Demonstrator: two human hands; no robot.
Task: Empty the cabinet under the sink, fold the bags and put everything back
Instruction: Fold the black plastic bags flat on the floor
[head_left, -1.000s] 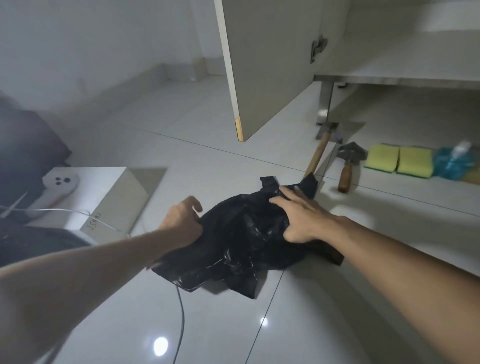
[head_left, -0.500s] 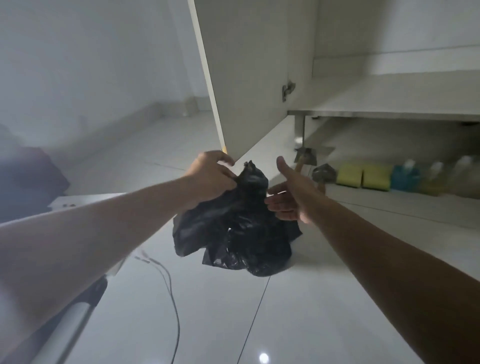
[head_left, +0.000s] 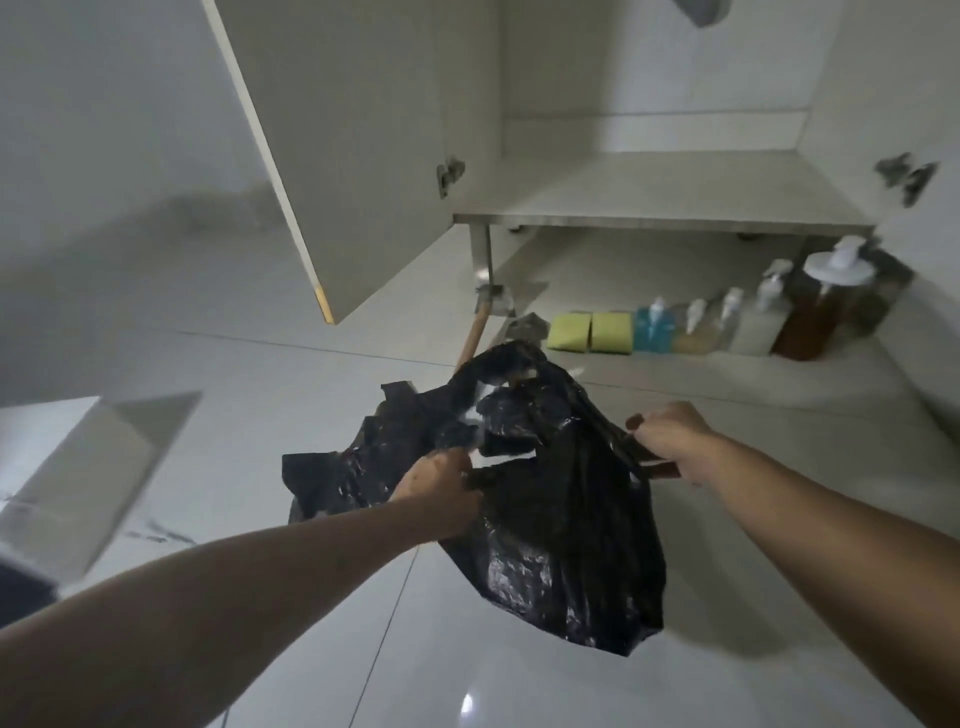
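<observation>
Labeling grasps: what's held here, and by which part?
Black plastic bag: left hand grips crumpled plastic near its top middle, right hand grips its right upper edge.

Bag (head_left: 561, 499) hangs between both hands, before the cabinet (head_left: 649, 182); sponges (head_left: 589, 332) left of bottles (head_left: 727, 322).

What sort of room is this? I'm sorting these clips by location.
Probably a kitchen: an open low cabinet, sponges and pump bottles lined up on the tiled floor below it.
</observation>
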